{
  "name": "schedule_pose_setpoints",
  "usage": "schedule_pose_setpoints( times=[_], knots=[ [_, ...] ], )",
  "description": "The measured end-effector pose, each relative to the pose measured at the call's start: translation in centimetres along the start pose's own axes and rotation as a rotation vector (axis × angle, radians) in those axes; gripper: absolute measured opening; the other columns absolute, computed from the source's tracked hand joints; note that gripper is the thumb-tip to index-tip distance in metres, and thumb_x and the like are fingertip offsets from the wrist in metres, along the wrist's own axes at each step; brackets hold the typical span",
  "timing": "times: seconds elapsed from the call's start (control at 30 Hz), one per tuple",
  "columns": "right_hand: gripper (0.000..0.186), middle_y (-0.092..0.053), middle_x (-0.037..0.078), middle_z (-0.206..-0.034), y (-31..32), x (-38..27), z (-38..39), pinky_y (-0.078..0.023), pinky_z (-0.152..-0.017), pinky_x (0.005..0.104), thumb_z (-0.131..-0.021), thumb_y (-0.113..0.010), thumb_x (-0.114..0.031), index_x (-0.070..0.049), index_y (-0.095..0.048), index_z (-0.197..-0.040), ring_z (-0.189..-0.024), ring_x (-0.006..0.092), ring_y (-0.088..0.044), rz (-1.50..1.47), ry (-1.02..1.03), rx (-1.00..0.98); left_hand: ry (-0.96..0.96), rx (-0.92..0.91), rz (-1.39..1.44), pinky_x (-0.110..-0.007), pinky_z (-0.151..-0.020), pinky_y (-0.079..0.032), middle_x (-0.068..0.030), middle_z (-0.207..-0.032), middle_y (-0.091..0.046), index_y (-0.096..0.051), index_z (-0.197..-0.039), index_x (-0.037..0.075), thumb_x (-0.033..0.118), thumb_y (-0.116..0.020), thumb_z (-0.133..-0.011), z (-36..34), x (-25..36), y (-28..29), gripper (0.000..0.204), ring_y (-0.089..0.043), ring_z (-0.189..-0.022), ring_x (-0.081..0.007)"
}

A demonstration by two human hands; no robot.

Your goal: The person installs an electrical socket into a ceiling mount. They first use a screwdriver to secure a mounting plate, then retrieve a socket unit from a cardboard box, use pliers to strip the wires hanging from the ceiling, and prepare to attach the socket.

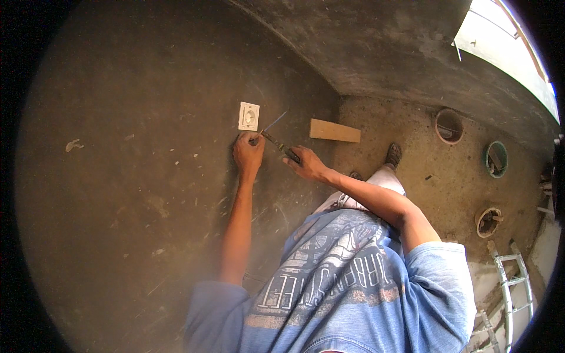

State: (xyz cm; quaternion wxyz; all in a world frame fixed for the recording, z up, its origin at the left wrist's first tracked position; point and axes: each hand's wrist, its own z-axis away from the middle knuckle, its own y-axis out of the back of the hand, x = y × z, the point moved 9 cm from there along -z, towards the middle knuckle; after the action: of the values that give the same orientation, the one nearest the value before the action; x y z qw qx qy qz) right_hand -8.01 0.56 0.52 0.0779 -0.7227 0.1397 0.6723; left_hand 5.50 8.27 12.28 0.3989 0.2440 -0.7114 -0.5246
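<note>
A white wall socket [249, 116] with a square frame sits on the dark grey-brown wall. Just below its lower edge is my left hand [248, 155], fingers pinched together; what they hold, if anything, is hidden. My right hand [307, 164] is closed round the dark handle of a long slim tool [279, 144]. The tool's far end meets my left fingertips beside the socket's lower right corner, and its exact kind is unclear. From that same spot a thin bluish rod [275, 121] slants up to the right, apart from the socket.
A wooden board [334, 130] lies to the right of my hands. Farther right on the dusty floor stand a reddish bucket [440, 136], a green bucket [488, 163] and a pale bucket [481, 227]. A metal ladder [506, 288] is at the lower right.
</note>
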Motion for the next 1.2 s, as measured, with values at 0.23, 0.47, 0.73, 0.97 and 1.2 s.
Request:
schedule_pose_setpoints(
  times=[0.23,0.47,0.73,0.97,1.2],
  knots=[
    [0.037,-0.056,0.026,-0.092,-1.9,1.0,0.4,-0.043,-0.077,0.0495,-0.094,-0.059,-0.034,0.003,-0.056,-0.097,-0.088,0.0429,-0.054,0.021,-0.016,0.042,-0.12,0.036,0.002,-0.038,-0.073,-0.051,-0.0166,-0.092,-0.068,-0.069,-0.091,-0.001,0.012,-0.069,-0.084,-0.4,1.0,1.0,0.015,-0.066,-0.081,-0.0294],
    [0.042,-0.049,0.027,-0.108,-4.9,0.5,4.3,-0.043,-0.083,0.0516,-0.095,-0.058,-0.032,0.003,-0.052,-0.117,-0.098,0.0464,-0.053,-0.015,-0.162,0.033,-0.092,0.05,0.018,-0.038,-0.074,-0.053,-0.0142,-0.1,-0.065,-0.068,-0.101,-0.001,0.01,-0.067,-0.086,-1.2,4.8,4.6,0.018,-0.066,-0.084,-0.0294],
    [0.039,-0.051,0.025,-0.101,-4.7,-0.1,3.4,-0.044,-0.08,0.0482,-0.093,-0.061,-0.028,0.004,-0.055,-0.116,-0.096,0.0446,-0.054,-0.026,-0.122,0.138,-0.316,0.05,-0.001,-0.039,-0.075,-0.053,-0.0159,-0.102,-0.068,-0.068,-0.102,-0.002,0.014,-0.065,-0.087,2.9,2.4,3.3,0.022,-0.067,-0.085,-0.0316],
    [0.037,-0.054,0.024,-0.098,-4.6,-1.0,3.1,-0.044,-0.08,0.0454,-0.094,-0.059,-0.029,0.003,-0.057,-0.112,-0.092,0.0415,-0.054,0.004,-0.16,0.127,-0.197,-0.011,0.123,-0.038,-0.071,-0.052,-0.0158,-0.096,-0.069,-0.069,-0.098,-0.002,0.016,-0.067,-0.086,2.8,1.5,2.9,0.021,-0.066,-0.078,-0.0307],
    [0.039,-0.058,0.023,-0.097,-3.2,-2.2,2.3,-0.045,-0.081,0.0435,-0.095,-0.058,-0.032,0.002,-0.057,-0.114,-0.089,0.0364,-0.057,0.026,-0.074,0.226,-0.24,0.094,0.24,-0.039,-0.066,-0.049,-0.0163,-0.083,-0.067,-0.065,-0.089,-0.002,0.013,-0.067,-0.084,2.2,0.7,2.5,0.016,-0.064,-0.071,-0.0302]
  ],
)
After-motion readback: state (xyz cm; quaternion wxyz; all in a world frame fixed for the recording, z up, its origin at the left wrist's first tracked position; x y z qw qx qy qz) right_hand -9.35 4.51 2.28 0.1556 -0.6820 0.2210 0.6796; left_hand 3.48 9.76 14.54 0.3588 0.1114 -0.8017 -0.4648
